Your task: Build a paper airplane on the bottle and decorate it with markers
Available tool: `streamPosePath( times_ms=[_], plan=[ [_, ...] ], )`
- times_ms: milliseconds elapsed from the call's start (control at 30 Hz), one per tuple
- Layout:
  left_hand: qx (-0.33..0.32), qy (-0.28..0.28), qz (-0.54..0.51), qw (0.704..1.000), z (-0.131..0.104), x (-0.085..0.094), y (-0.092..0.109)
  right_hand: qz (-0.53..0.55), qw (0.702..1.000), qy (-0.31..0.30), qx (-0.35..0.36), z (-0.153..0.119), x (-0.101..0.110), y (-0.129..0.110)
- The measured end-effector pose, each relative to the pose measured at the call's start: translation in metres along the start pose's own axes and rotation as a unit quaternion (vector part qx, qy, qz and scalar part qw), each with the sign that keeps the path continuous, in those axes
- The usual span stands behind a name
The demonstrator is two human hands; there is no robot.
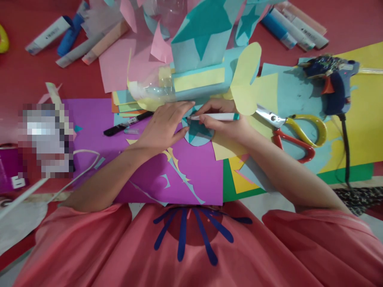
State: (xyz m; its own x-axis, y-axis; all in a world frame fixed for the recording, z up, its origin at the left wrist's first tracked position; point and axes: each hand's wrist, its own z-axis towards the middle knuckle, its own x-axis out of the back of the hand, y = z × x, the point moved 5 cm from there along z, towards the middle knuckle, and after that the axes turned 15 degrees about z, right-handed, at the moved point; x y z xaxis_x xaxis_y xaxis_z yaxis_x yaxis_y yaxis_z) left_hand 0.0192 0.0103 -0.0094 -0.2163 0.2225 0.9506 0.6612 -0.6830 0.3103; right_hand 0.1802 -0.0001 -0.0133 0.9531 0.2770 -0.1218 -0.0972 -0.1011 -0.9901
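Note:
A round light blue paper piece (pixel 199 135) with a dark teal star on it lies on the purple sheet (pixel 197 175). My right hand (pixel 223 115) is closed around a white marker (pixel 220 116) with a teal end, its tip over the star. My left hand (pixel 167 125) rests flat at the paper's left edge, fingers stretched out, holding nothing in its grasp. Just beyond both hands lies a clear plastic bottle (pixel 152 85) wrapped in blue paper, with a yellow strip (pixel 200 79) and a yellow rounded cutout (pixel 247 75) at its right end.
Open scissors (pixel 295 133) lie right of my right hand, with a glue gun (pixel 338 87) beyond them. A black marker (pixel 128 123) is by my left hand. More markers (pixel 49 35) lie at the back. Paper scraps (pixel 182 175) are in front.

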Motion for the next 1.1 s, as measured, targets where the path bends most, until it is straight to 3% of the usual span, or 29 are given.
streamPosePath(
  times_ms=[333, 733, 1100],
  plan=[
    [-0.006, -0.004, 0.021, 1.000, 0.0000, 0.0014, 0.0013, 0.003, 1.000, -0.020, -0.020, -0.0006, -0.0017, -0.0046],
    [-0.011, -0.001, 0.016, 1.000, 0.0000, 0.0008, 0.0013, 0.029, 0.999, -0.001, 0.033, 0.0004, -0.0002, -0.0063],
    [-0.014, 0.006, 0.007, 1.000, -0.0005, 0.0001, 0.0000, 0.001, 1.000, -0.013, -0.005, -0.0009, -0.0004, -0.0036]
  ],
)
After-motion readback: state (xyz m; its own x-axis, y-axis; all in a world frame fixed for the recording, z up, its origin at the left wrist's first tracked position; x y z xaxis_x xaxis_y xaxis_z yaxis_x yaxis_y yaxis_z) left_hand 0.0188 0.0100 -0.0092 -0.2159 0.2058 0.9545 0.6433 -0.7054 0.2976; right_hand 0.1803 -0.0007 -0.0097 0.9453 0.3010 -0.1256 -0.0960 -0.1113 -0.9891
